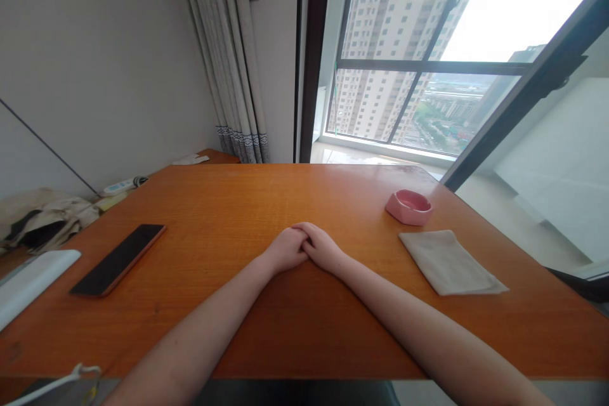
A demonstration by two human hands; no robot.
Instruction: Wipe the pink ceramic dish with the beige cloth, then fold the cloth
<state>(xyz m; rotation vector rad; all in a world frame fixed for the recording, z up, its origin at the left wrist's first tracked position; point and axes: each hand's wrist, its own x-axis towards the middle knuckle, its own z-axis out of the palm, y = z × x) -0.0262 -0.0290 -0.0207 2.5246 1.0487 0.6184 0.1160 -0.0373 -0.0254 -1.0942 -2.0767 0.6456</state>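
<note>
My left hand (pixel 287 250) and my right hand (pixel 324 248) rest clasped together on the wooden table (pixel 266 196). The fingers of my right hand lie over those of my left, and some of the fingers are hidden. Both hands are closed, with no object seen in them. Right of my hands sits a pink angular dish (pixel 410 207), perhaps an ashtray. Closer to me than the dish lies a folded grey cloth (pixel 450 263). Over on the left a black tablet-like slab or phone (pixel 118 260) with a reddish edge lies flat.
A long white object (pixel 40 282) lies at the table's left edge. Beyond that edge are a crumpled beige cloth or bag (pixel 47 216) and a white power strip or remote (pixel 118 186). A white cord (pixel 57 384) hangs near the front left. A curtain (pixel 228 51) and windows stand behind.
</note>
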